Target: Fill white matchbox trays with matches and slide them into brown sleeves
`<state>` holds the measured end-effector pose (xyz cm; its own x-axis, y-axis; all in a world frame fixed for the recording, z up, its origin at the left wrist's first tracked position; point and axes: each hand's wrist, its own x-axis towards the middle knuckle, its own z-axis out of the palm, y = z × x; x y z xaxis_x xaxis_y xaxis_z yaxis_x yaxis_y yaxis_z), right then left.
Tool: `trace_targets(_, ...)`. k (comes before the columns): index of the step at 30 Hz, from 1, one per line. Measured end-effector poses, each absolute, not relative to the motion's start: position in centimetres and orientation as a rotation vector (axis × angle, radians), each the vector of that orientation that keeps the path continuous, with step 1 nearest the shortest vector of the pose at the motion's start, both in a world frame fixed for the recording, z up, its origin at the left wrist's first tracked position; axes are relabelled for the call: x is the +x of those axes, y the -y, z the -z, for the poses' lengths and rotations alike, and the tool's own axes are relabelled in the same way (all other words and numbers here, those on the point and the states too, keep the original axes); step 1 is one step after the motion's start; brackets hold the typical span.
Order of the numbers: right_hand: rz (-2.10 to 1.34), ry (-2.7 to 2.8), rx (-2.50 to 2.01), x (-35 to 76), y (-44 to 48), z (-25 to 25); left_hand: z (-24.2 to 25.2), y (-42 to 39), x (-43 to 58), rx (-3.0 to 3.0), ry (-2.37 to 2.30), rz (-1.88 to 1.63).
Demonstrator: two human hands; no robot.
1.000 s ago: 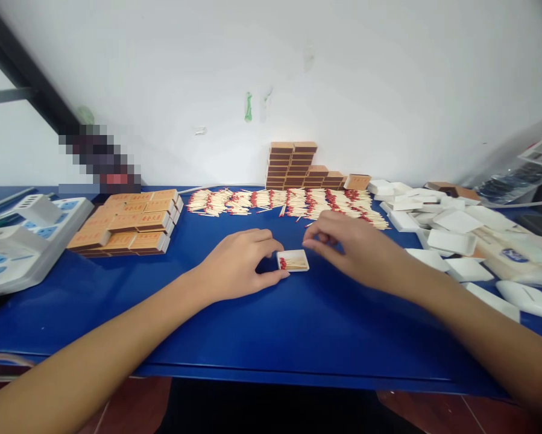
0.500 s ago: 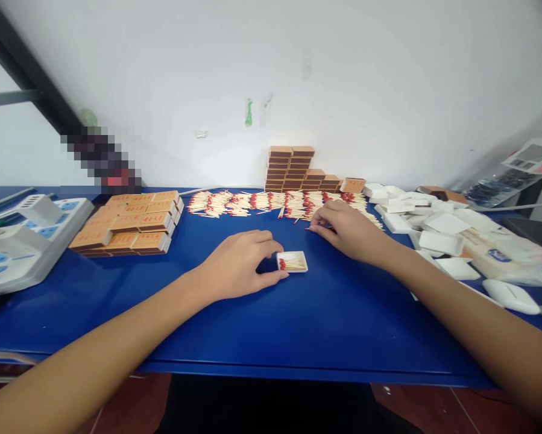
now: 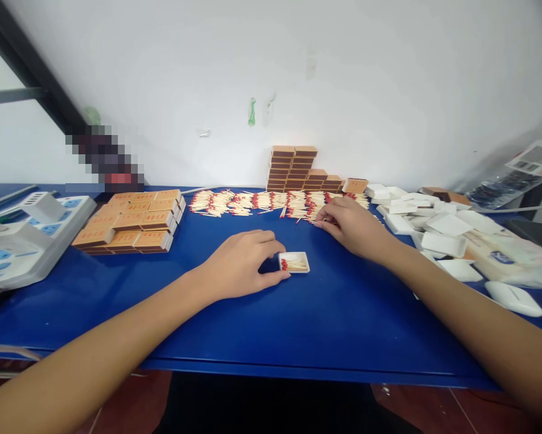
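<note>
Thumb and fingers of my left hand grip the left end of a small white matchbox tray on the table. Inside the tray lie several matches, red heads to the left. At the right part of a long row of loose matches, my right hand has its thumb and fingertips pinched together low over the table. Whatever those fingertips hold is too small and hidden to make out.
Finished-looking orange matchboxes are piled on the left, beside a white power strip. More matchboxes stand stacked against the wall. White trays lie heaped on the right, near a white rounded case and a tissue pack.
My right hand has shifted slightly right and up to the matches, and the match head seen at its fingertips no longer shows. The left hand keeps its grip on the tray.
</note>
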<state>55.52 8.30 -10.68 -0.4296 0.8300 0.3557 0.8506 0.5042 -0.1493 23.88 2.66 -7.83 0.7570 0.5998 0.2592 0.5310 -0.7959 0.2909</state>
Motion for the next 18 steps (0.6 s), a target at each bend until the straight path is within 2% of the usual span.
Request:
trace_targets(8, 0.04, 2.36, -1.355, 54.5, -7.3, 10.0, 7.9, -2.6, 23.9, 2.754, -0.916, -0.512)
trace_targets(13, -0.154, 2.381, -1.151, 51.5, -3.6, 8.1, 7.9, -2.7, 23.9, 2.76, -0.99, -0.531)
trace_targets(18, -0.13, 2.493, -1.051, 49.2, -1.2, 7.8, 8.0, -2.9, 24.2, 2.765, -0.994, -0.524)
